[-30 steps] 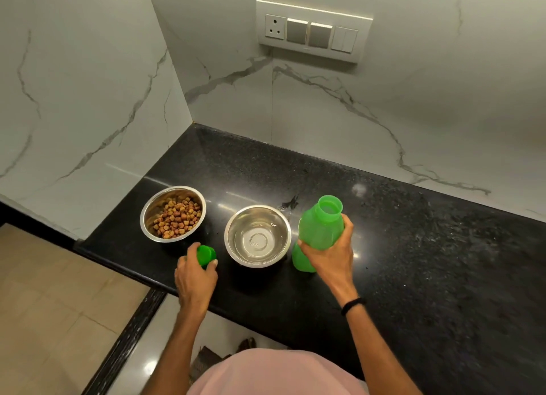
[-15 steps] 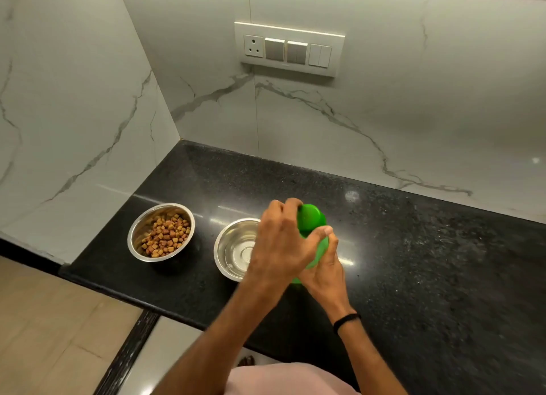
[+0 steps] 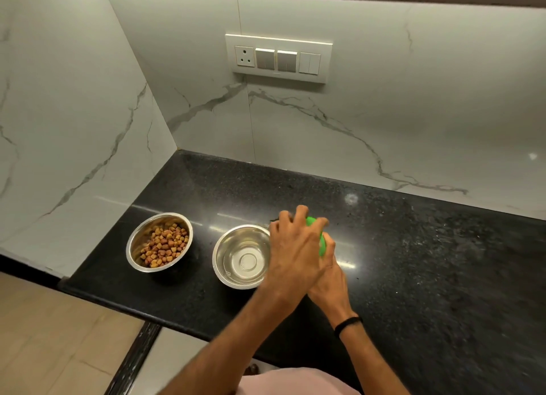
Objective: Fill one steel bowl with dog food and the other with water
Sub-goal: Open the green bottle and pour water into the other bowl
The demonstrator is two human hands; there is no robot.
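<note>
Two steel bowls stand side by side on the black counter (image 3: 413, 276). The left bowl (image 3: 134, 244) holds brown dog food kibble (image 3: 164, 245). The right bowl (image 3: 220, 254) holds clear water. Just right of it stands a green plastic bottle (image 3: 322, 244), mostly hidden by my hands. My left hand (image 3: 295, 247) reaches across and grips the green cap (image 3: 311, 222) on top of the bottle. Lower down, my right hand (image 3: 328, 279) is wrapped around the bottle's body.
Marble-patterned walls close the counter at the back and left. A switch panel (image 3: 279, 58) with a socket is mounted on the back wall. The counter's front edge drops to a tiled floor (image 3: 44, 335) at the lower left.
My left hand picked the green cap up from the counter near the bowls, carried it right and set it on the bottle's open mouth. My right hand kept holding the bottle.
</note>
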